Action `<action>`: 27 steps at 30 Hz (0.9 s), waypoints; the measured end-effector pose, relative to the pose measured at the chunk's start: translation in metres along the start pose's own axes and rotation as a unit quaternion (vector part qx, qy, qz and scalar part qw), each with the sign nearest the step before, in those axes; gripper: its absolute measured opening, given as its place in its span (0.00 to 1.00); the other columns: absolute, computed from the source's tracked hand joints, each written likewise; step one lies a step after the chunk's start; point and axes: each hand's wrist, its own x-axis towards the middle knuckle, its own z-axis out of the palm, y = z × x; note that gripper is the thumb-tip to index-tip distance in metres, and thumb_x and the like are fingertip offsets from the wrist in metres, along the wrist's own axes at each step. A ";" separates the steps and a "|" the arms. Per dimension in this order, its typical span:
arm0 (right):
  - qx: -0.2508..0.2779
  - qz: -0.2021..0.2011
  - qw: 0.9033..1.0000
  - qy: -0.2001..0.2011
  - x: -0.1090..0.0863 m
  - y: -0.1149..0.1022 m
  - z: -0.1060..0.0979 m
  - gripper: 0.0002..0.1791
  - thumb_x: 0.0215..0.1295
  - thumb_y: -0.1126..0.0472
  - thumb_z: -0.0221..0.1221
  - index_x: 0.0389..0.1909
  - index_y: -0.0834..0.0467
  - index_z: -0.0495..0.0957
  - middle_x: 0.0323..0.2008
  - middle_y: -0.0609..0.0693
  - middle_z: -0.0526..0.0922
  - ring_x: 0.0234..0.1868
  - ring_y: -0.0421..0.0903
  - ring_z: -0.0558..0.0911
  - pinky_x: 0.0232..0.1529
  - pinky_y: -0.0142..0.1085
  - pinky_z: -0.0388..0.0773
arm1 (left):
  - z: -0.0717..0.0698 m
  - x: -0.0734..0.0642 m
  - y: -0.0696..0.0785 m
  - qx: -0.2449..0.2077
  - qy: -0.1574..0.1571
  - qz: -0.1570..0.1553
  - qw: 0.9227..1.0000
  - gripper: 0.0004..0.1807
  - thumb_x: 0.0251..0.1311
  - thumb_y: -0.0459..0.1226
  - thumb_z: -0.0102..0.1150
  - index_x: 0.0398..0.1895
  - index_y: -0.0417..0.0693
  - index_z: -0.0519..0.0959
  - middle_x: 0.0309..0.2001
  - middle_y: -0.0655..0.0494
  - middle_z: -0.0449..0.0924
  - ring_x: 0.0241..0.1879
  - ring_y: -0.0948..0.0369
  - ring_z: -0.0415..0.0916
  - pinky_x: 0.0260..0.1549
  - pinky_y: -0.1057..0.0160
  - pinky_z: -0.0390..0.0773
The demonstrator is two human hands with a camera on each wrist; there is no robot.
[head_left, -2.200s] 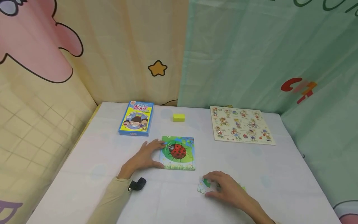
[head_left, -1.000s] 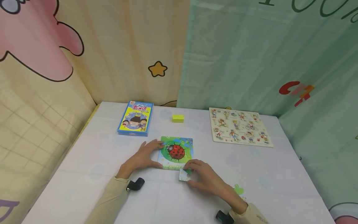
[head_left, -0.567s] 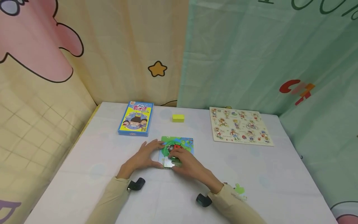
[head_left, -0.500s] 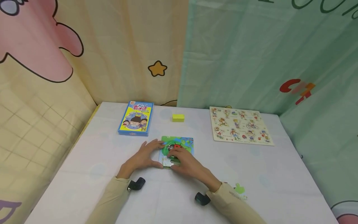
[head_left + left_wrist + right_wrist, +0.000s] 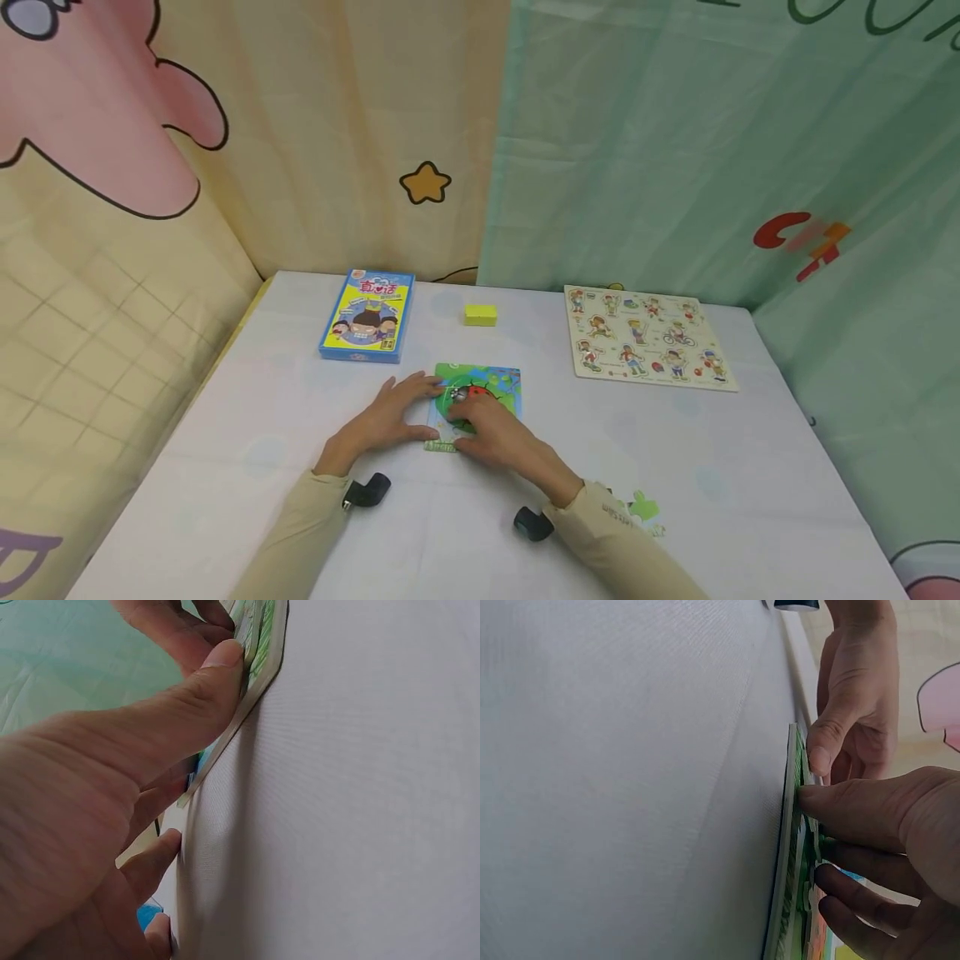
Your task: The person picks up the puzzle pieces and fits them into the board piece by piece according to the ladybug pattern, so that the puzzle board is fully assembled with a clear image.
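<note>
A square ladybug puzzle [image 5: 510, 382] lies on the white table in the head view. Along its left side my left hand [image 5: 384, 415] is spread, index fingertip near the far-left corner and thumb near the front-left one. The left wrist view has the thumb [image 5: 202, 694] pressing at the board's edge. Over the puzzle's front-left part, my right hand [image 5: 501, 432] pinches a pale jigsaw piece [image 5: 446, 430] with green on it, thumb toward me. That hand hides part of the ladybug and most of the piece. In the right wrist view its thumb [image 5: 855, 806] sits close over the board.
Beside the right sleeve lie loose green jigsaw pieces [image 5: 643, 506], partly covered by it. Farther back are a blue-and-yellow card box [image 5: 366, 317], a yellow block [image 5: 480, 315] and a wooden board with small figures [image 5: 652, 342]. Curtains [image 5: 637, 150] stand behind the table.
My right hand has carried the piece leftward from the right side of the table onto the puzzle's front-left part, lately shifting only slightly. My left hand has stayed at the puzzle's left edge.
</note>
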 end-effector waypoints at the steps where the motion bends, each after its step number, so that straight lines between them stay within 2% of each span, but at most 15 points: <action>1: -0.006 0.000 1.000 -0.002 0.000 -0.001 0.000 0.17 0.62 0.62 0.68 0.51 0.60 0.84 0.55 0.52 0.85 0.60 0.49 0.80 0.66 0.44 0.73 | 0.000 0.000 0.000 0.000 0.000 -0.001 1.000 0.39 0.56 0.50 0.72 0.70 0.49 0.71 0.75 0.52 0.63 0.79 0.46 0.46 0.76 0.35 0.36; 3: -0.017 0.003 1.000 -0.007 -0.001 -0.004 0.000 0.17 0.62 0.62 0.68 0.52 0.60 0.84 0.57 0.53 0.84 0.62 0.51 0.79 0.67 0.44 0.73 | 0.000 -0.001 0.000 0.001 0.002 -0.003 1.000 0.38 0.56 0.49 0.72 0.70 0.49 0.71 0.75 0.51 0.63 0.79 0.46 0.45 0.76 0.35 0.36; 7: -0.073 0.001 0.997 -0.012 -0.004 -0.010 0.000 0.17 0.64 0.60 0.67 0.54 0.57 0.84 0.60 0.52 0.82 0.63 0.51 0.78 0.66 0.43 0.75 | 0.001 0.000 0.000 0.002 0.002 -0.006 1.000 0.38 0.56 0.49 0.72 0.70 0.49 0.71 0.75 0.52 0.63 0.79 0.46 0.45 0.76 0.35 0.36; 11: -0.144 -0.005 0.990 -0.006 -0.005 -0.014 0.002 0.17 0.66 0.57 0.65 0.55 0.54 0.84 0.61 0.50 0.82 0.61 0.50 0.78 0.64 0.41 0.76 | 0.001 0.001 0.001 0.004 0.004 -0.008 1.000 0.39 0.56 0.50 0.72 0.70 0.50 0.71 0.75 0.51 0.63 0.79 0.46 0.46 0.75 0.34 0.36; 14: -0.173 -0.009 0.985 0.002 -0.006 -0.015 0.003 0.16 0.66 0.56 0.65 0.54 0.53 0.84 0.61 0.49 0.82 0.59 0.49 0.78 0.62 0.40 0.77 | 0.002 0.001 0.002 0.005 0.008 -0.010 1.000 0.39 0.55 0.50 0.72 0.70 0.50 0.71 0.75 0.52 0.63 0.79 0.46 0.46 0.75 0.34 0.37; 17: -0.175 -0.012 0.984 0.007 -0.008 -0.014 0.003 0.16 0.67 0.56 0.64 0.54 0.53 0.84 0.61 0.49 0.82 0.60 0.49 0.79 0.63 0.40 0.76 | 0.002 0.001 0.002 0.006 0.008 -0.010 1.000 0.39 0.55 0.50 0.72 0.70 0.50 0.71 0.75 0.52 0.63 0.79 0.46 0.46 0.75 0.35 0.37; 22: -0.140 -0.005 0.990 0.006 -0.008 -0.010 0.003 0.16 0.66 0.57 0.66 0.54 0.53 0.84 0.60 0.48 0.82 0.63 0.48 0.78 0.67 0.40 0.73 | 0.003 0.001 0.002 0.007 0.008 -0.013 1.000 0.39 0.55 0.51 0.72 0.70 0.50 0.71 0.75 0.53 0.64 0.79 0.47 0.46 0.76 0.36 0.37; 27: -0.132 -0.014 0.991 0.008 -0.006 -0.007 0.002 0.16 0.65 0.56 0.66 0.53 0.54 0.84 0.59 0.48 0.83 0.63 0.48 0.78 0.70 0.41 0.69 | 0.004 0.001 0.002 0.015 0.012 -0.014 1.000 0.39 0.55 0.50 0.72 0.69 0.50 0.72 0.75 0.53 0.64 0.79 0.46 0.47 0.76 0.35 0.39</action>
